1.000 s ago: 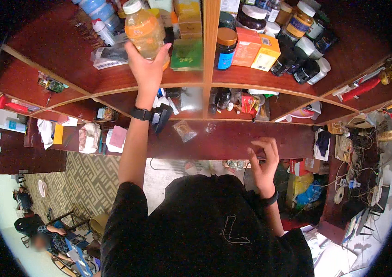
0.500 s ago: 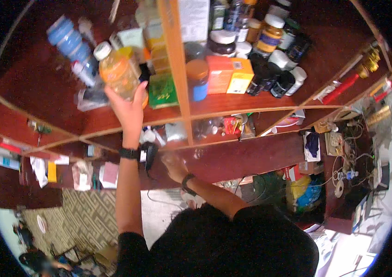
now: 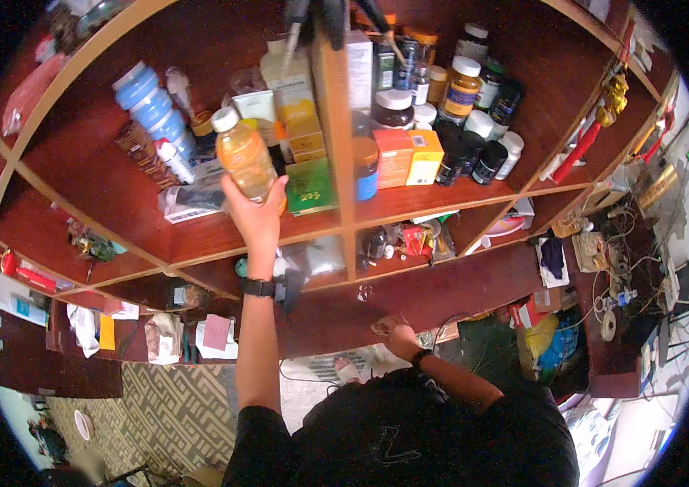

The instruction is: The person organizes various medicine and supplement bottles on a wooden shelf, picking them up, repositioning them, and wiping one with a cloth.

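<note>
One orange bottle (image 3: 245,162), white cap (image 3: 225,120) up, leaning slightly, in my left hand (image 3: 254,219) at front edge of shelf (image 3: 150,231), left of upright divider (image 3: 335,105). Thumb and fingers spread around bottle's lower part, gripping it; cannot tell whether base touches shelf. Green box (image 3: 310,187) just beside, toward divider, near same edge. My right hand (image 3: 400,339) at front edge of desk (image 3: 328,312), fingers drawn together at small brownish packet (image 3: 381,326); too blurred to tell if pinched. Past divider, orange box (image 3: 393,158) and brown-lidded jar (image 3: 366,170) near shelf's front edge.
</note>
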